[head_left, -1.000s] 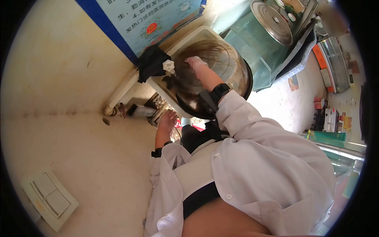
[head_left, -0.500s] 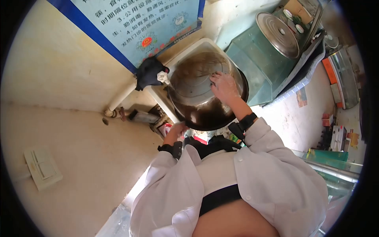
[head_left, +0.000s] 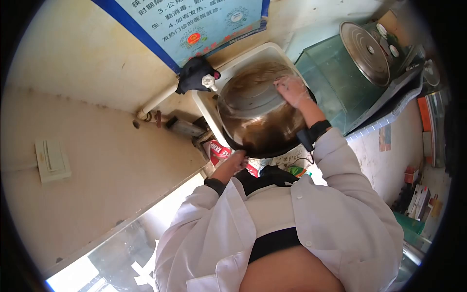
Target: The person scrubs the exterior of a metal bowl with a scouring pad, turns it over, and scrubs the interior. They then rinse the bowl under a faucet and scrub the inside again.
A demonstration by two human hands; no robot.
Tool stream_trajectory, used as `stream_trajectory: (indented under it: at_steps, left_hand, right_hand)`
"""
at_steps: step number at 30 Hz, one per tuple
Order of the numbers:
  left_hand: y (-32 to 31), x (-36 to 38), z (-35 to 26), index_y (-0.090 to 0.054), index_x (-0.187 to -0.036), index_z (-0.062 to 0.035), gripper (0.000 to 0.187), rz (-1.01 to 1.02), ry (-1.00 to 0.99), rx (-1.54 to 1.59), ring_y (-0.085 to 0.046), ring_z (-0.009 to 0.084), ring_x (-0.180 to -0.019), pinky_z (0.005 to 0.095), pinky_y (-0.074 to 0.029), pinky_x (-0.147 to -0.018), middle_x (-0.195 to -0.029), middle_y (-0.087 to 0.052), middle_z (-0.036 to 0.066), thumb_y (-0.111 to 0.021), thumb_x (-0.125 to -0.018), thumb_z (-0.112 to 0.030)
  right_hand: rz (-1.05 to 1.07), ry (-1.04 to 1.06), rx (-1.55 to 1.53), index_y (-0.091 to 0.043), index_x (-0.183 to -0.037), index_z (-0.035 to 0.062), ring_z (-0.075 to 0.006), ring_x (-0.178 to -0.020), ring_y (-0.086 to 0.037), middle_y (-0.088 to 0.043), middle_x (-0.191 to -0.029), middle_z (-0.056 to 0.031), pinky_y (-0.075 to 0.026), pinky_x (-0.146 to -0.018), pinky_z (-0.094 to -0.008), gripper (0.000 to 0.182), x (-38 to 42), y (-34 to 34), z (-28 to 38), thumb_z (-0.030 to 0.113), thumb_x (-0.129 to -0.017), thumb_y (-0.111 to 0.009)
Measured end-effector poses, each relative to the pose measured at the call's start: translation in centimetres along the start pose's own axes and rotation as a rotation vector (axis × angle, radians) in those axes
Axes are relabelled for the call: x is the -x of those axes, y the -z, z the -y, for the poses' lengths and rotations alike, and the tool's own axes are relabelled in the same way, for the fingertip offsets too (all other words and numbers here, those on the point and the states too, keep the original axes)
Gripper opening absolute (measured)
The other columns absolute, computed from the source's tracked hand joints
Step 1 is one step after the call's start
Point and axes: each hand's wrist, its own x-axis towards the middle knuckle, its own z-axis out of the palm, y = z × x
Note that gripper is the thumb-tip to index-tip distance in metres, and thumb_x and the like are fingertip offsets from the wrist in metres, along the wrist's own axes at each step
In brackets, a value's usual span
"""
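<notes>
A large dark wok [head_left: 260, 129] sits tilted in the white sink [head_left: 206, 111], its inside wet and stained brown, with ring marks on the bottom. My left hand [head_left: 238, 159] is closed at the wok's near left edge; its fingertips are partly hidden. Inside the wok, toward the far right, my right hand [head_left: 293, 91] presses with bent fingers against the wet surface. Whatever those fingers hold, if anything, cannot be made out. A tap with a white handle [head_left: 209, 82], wrapped in black material, points over the sink's left side.
Right of the sink stands a greenish glass tank [head_left: 323, 80] with a round metal lid [head_left: 365, 52] on top. A pipe [head_left: 158, 103] runs along the left wall. Red packaging [head_left: 217, 152] lies below the sink, and a poster [head_left: 204, 24] hangs behind it.
My right hand has shifted slightly across the wok's inside toward its far right. My left hand stays at the near edge. The whole view has turned and moved a little.
</notes>
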Motion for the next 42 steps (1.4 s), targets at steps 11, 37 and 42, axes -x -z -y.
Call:
stream_trajectory:
  at_steps: [11,37,42]
  left_hand:
    - [-1.3,0.3,2.2,-0.05,-0.091,-0.0007,0.023,0.078,-0.154,0.224,-0.052,0.0214,-0.073,0.032,-0.044,-0.065,-0.085,-0.055,0.011,-0.039,-0.082,-0.018]
    - [-3.7,4.2,1.2,-0.046,-0.089,0.0048,0.031,-0.028,-0.009,-0.234,-0.055,0.0266,-0.055,0.0338,-0.045,-0.045,-0.073,-0.055,0.019,-0.035,-0.083,-0.024]
    - [-1.2,2.5,0.4,-0.046,-0.096,-0.0005,0.029,0.084,-0.068,-0.186,-0.056,0.0271,-0.076,0.0344,-0.047,-0.061,-0.086,-0.056,0.015,-0.033,-0.085,-0.024]
  right_hand:
    - [0.248,-0.027,-0.045,-0.054,-0.105,0.0071,-0.0239,-0.108,-0.043,-0.051,-0.112,-0.009,-0.033,-0.089,-0.0318,0.039,-1.4,0.3,-3.7,0.032,-0.078,-0.041]
    - [0.279,-0.223,-0.256,-0.06,-0.095,0.0106,-0.0248,-0.091,-0.053,-0.056,-0.1,-0.0119,-0.041,-0.08,-0.0338,0.033,-2.3,1.7,-2.1,0.03,-0.077,-0.042]
    - [0.347,0.053,0.121,-0.051,-0.11,0.0069,-0.0247,-0.107,-0.043,-0.047,-0.116,-0.0112,-0.033,-0.09,-0.0322,0.043,-3.1,0.9,-1.3,0.034,-0.078,-0.041]
